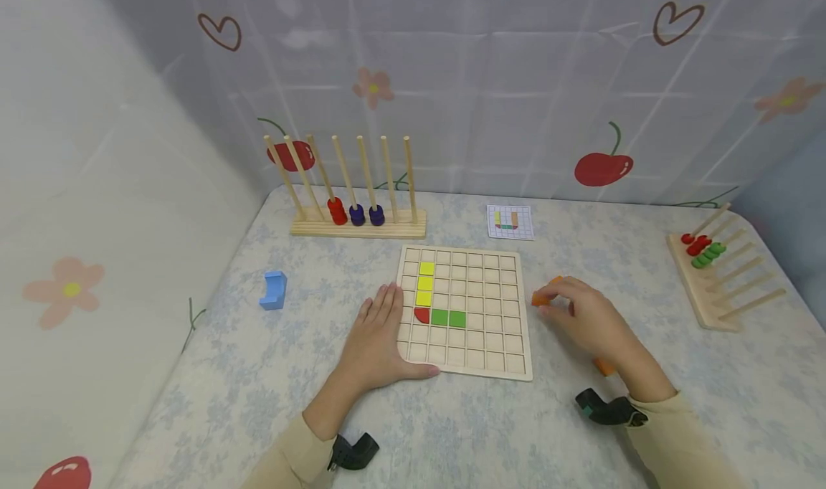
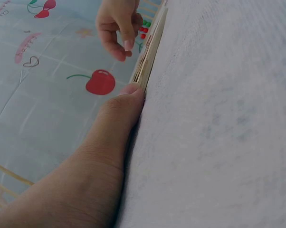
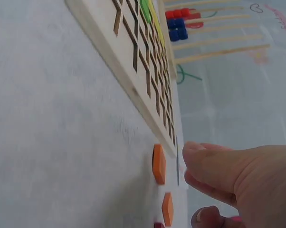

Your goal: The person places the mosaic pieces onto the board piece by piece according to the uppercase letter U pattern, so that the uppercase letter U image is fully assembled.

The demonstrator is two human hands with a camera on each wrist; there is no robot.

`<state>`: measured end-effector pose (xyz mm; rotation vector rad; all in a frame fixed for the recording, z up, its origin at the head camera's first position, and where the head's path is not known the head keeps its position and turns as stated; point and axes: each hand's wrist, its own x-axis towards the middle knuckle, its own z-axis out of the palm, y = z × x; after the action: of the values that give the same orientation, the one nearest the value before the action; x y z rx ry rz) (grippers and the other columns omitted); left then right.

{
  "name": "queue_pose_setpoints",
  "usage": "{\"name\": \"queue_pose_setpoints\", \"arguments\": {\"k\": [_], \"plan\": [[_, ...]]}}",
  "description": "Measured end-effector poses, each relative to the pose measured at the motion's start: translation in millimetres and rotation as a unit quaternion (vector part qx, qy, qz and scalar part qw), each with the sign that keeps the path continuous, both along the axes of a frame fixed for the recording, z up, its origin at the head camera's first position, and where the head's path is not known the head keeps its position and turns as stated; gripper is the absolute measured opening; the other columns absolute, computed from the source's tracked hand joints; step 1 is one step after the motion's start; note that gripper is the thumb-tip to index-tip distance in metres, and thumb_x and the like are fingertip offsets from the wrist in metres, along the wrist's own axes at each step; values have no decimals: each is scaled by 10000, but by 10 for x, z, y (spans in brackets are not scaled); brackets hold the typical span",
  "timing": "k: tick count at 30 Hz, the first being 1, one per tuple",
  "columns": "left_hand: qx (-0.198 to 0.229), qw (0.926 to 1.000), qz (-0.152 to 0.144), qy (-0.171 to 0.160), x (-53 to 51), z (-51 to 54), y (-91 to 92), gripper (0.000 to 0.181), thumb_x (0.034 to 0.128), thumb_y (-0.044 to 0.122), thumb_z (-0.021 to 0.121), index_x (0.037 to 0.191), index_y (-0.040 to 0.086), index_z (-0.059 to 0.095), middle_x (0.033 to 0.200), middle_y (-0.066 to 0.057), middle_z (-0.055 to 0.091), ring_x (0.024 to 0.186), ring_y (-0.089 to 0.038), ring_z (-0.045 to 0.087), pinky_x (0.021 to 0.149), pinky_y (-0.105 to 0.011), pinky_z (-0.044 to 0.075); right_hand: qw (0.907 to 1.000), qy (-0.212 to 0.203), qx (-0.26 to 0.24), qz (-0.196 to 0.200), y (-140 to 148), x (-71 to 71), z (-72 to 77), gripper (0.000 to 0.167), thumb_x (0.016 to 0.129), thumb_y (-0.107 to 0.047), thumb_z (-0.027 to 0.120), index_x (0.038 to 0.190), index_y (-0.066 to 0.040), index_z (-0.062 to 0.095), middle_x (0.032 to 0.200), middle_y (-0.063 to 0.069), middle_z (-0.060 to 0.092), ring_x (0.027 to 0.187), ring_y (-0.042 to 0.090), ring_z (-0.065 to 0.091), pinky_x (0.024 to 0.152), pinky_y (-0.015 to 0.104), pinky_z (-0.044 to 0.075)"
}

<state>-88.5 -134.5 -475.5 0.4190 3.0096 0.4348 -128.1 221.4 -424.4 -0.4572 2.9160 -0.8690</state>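
My left hand [image 1: 377, 345] rests against the left edge of a wooden grid board [image 1: 490, 331], fingers extended, thumb along its near edge. On the board lie three yellow squares [image 1: 424, 283], a red rounded piece [image 1: 422, 315] and two green squares [image 1: 448, 318]. My right hand [image 1: 590, 320] hovers right of the board, fingers loosely bent above orange tiles [image 1: 540, 300]. In the right wrist view two orange tiles [image 3: 159, 164] lie on the table apart from the fingers, with a bit of red beside them. Another orange piece [image 1: 604, 366] shows beneath the right wrist.
A small pattern card [image 1: 510, 222] lies behind the board. A wooden peg rack [image 1: 358, 229] with red and dark blue beads stands at back left; another peg rack [image 1: 706, 295] with red and green beads is at right. A blue bracket-shaped block [image 1: 274, 290] sits left.
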Motion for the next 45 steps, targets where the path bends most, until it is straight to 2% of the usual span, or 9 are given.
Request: {"name": "queue_pose_setpoints", "arguments": {"k": [3, 8, 20, 25, 28, 31, 34, 38, 45], "plan": [[-1, 10000, 4, -11, -1, -6, -4, 1448, 571, 987, 512, 1596, 74, 49, 1685, -74, 43, 1566, -218, 17, 1262, -464, 102, 9991, -91, 281, -292, 145, -3, 14, 260, 928, -180, 700, 1179, -111, 695, 1168, 89, 655, 905, 243, 584, 752, 400, 505], [45, 10000, 8, 3, -6, -5, -6, 1449, 569, 984, 519, 1596, 77, 48, 1686, -72, 42, 1566, -218, 16, 1262, -463, 99, 9960, -272, 614, -583, 285, -21, -3, 276, 941, -169, 678, 1203, -86, 676, 1221, 148, 628, 893, 277, 572, 743, 442, 516], [48, 10000, -20, 24, -8, -34, 0, 1449, 567, 1006, 474, 1597, 83, 42, 1687, -68, 37, 1566, -211, 5, 1262, -469, 97, 9928, -579, 877, -576, 392, -71, -68, 277, 916, -103, 692, 1189, -54, 674, 1240, 211, 612, 1141, 419, 558, 957, 643, 454], [19, 10000, -17, 21, -7, -35, -2, 1443, 574, 998, 483, 1597, 80, 46, 1687, -69, 37, 1566, -212, 5, 1262, -470, 96, 9930, -571, 871, -558, 434, -66, -71, 270, 911, -130, 705, 1171, -59, 687, 1213, 203, 620, 1105, 403, 568, 933, 625, 467], [4, 10000, -17, -1, -9, -36, -2, 1442, 577, 996, 485, 1597, 79, 44, 1688, -69, 32, 1567, -213, 1, 1263, -467, 88, 9932, -571, 851, -556, 447, -57, -69, 278, 900, -170, 726, 1150, -54, 693, 1141, 182, 637, 1026, 363, 582, 886, 590, 488], [9, 10000, -6, -30, -9, -31, -2, 1446, 573, 996, 490, 1596, 80, 39, 1687, -66, 25, 1566, -207, -9, 1265, -461, 78, 9928, -584, 892, -553, 445, -50, -61, 293, 891, -236, 744, 1121, -61, 700, 1025, 126, 659, 915, 290, 586, 791, 502, 514], [31, 10000, -1, -37, -10, -26, -1, 1447, 571, 995, 494, 1596, 80, 40, 1687, -64, 25, 1565, -202, -13, 1265, -458, 76, 9924, -648, 921, -503, 448, -51, -54, 293, 905, -270, 727, 1123, -77, 692, 932, 70, 650, 803, 220, 559, 669, 374, 487], [-2, 10000, -4, -34, -10, -24, 0, 1451, 567, 1004, 480, 1597, 81, 41, 1688, -63, 27, 1565, -200, -13, 1265, -458, 78, 9925, -807, 863, -307, 473, -57, -51, 303, 927, -197, 690, 1204, -75, 665, 898, 54, 621, 721, 174, 501, 588, 282, 414], [-55, 10000, -4, -60, -11, -21, -1, 1451, 567, 1006, 475, 1597, 82, 37, 1688, -61, 22, 1566, -202, -13, 1265, -459, 78, 9928, -864, 834, 13, 518, -60, -36, 380, 919, -103, 679, 1294, -67, 630, 932, 69, 621, 736, 179, 494, 585, 274, 420]]}}
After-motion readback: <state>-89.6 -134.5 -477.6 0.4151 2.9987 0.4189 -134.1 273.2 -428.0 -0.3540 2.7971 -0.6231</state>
